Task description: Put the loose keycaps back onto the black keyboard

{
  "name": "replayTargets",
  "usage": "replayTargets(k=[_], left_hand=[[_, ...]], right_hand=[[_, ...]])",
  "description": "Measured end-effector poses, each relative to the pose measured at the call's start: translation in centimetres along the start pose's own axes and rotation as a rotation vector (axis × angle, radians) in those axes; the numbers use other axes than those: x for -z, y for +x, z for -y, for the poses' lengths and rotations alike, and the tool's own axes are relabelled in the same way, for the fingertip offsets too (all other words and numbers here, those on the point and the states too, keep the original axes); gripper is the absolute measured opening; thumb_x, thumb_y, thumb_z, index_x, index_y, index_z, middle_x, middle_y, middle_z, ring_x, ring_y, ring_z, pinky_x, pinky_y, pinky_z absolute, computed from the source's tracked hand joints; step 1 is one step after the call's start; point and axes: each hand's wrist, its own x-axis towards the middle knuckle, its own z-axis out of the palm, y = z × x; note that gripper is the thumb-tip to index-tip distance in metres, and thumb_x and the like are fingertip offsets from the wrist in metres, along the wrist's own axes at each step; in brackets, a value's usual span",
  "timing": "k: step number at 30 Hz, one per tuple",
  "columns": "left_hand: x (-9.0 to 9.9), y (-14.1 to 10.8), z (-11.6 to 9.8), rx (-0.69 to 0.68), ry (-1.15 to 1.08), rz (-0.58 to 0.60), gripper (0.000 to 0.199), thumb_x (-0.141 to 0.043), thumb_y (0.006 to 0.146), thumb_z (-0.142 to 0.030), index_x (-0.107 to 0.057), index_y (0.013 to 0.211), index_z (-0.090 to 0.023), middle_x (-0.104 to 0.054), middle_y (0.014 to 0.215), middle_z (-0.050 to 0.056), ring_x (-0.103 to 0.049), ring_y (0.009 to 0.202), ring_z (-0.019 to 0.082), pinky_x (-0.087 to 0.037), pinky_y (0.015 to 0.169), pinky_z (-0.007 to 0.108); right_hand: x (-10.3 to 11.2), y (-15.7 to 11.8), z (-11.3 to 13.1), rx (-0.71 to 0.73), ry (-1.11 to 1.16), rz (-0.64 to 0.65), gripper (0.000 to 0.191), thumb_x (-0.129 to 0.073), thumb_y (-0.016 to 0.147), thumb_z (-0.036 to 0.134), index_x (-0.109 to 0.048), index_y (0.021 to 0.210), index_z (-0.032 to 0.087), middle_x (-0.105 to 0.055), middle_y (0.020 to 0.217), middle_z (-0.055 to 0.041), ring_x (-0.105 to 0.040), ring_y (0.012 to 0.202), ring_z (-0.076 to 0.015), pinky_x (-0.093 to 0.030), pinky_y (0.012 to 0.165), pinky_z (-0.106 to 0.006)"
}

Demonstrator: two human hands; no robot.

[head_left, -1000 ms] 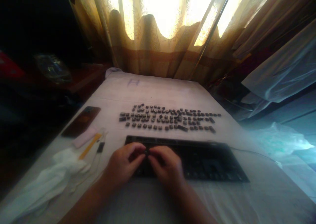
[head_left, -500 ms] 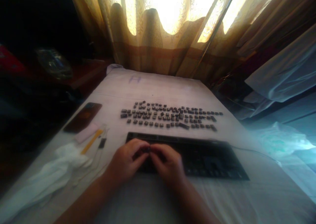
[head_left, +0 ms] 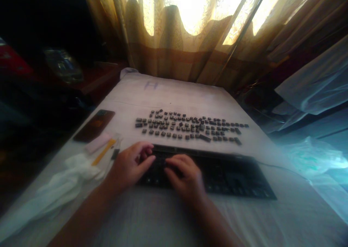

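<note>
Faintly, the sheet (head_left: 187, 94) reads "H" (head_left: 151, 85) — over the keyboard (head_left: 236, 176), left hand (head_left: 133, 163) parted, empty; right hand (head_left: 187, 176) curled, hold unclear.

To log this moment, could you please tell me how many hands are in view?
2: the left hand at the left end of the keyboard, and the right hand nearer its middle.

A long black keyboard (head_left: 225, 172) lies flat at the near side, broadside on, its surface dim, with small pale specks along its near edge. Just beyond it, apart from it, small dark keycaps (head_left: 202, 127) spread in uneven rows from left to right; one long bar (head_left: 204, 138) sits askew in the nearest row, right of the middle.
</note>
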Motion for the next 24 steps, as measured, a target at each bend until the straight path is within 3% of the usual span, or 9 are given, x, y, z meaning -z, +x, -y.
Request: replayTargets(k=[3,5,8,11,15,18,24], left_hand=[[1.1,0.7,0.8,0.072,0.087,-0.162,0.027,-0.055,0.087,-0.044,-0.066,0.098,-0.021,-0.068,0.077,0.000,-0.062,0.065,0.015,-0.050,0.058,0.025],[1.4,0.9,1.1,0.088,0.131,-0.180,0.028,-0.053,0.087,-0.043,-0.066,0.099,-0.021,-0.067,0.076,0.000,-0.062,0.064,0.016,-0.051,0.060,0.027],[1.5,0.9,1.6,0.034,0.172,-0.103,0.026,-0.054,0.087,-0.040,-0.067,0.100,-0.022,-0.070,0.085,0.002,-0.066,0.077,0.019,-0.055,0.072,0.032],[1.3,0.7,2.3,-0.039,0.232,0.009,0.029,-0.059,0.086,-0.039,-0.067,0.108,-0.022,-0.068,0.118,0.008,-0.063,0.110,0.025,-0.050,0.099,0.042],[1.1,0.2,3.3,-0.005,0.340,0.190,0.057,-0.070,0.080,-0.046,-0.058,0.131,-0.025,-0.036,0.157,0.013,-0.038,0.142,0.035,-0.034,0.114,0.055],[1.0,0.0,3.3,0.033,0.378,0.297,0.070,-0.071,0.079,-0.050,-0.050,0.141,-0.025,-0.022,0.163,0.016,-0.024,0.148,0.040,-0.028,0.116,0.059],[0.5,0.0,2.7,0.050,0.389,0.378,0.078,-0.068,0.082,-0.053,-0.040,0.149,-0.026,-0.016,0.165,0.017,-0.015,0.151,0.041,-0.022,0.117,0.061]], right_hand=[[-0.1,-0.3,0.2,0.011,-0.066,0.070,0.016,-0.067,0.081,0.015,-0.075,0.094,0.021,-0.071,0.092,-0.0076,-0.067,0.085,-0.0208,-0.057,0.075,-0.035],[-0.2,-0.5,0.4,0.018,-0.101,0.128,0.017,-0.068,0.080,0.015,-0.075,0.094,0.021,-0.071,0.094,-0.0079,-0.066,0.087,-0.0218,-0.056,0.075,-0.036],[-0.5,-0.8,0.7,0.028,-0.133,0.184,0.019,-0.069,0.078,0.013,-0.075,0.094,0.021,-0.071,0.094,-0.0079,-0.065,0.087,-0.0224,-0.054,0.077,-0.037],[-0.9,-0.8,0.8,0.020,-0.152,0.210,0.020,-0.070,0.078,0.013,-0.075,0.095,0.021,-0.071,0.094,-0.0074,-0.064,0.087,-0.0224,-0.052,0.078,-0.037],[-1.2,-0.7,0.8,-0.002,-0.185,0.232,0.020,-0.071,0.077,0.013,-0.076,0.094,0.022,-0.071,0.094,-0.0072,-0.064,0.087,-0.0228,-0.050,0.078,-0.037],[-1.3,-0.5,1.0,-0.009,-0.207,0.249,0.022,-0.071,0.076,0.013,-0.077,0.095,0.023,-0.071,0.093,-0.0068,-0.064,0.086,-0.0229,-0.049,0.077,-0.037],[-1.4,-0.3,1.4,-0.022,-0.221,0.273,0.021,-0.070,0.077,0.013,-0.078,0.095,0.022,-0.072,0.093,-0.0071,-0.064,0.086,-0.0228,-0.047,0.075,-0.037]])
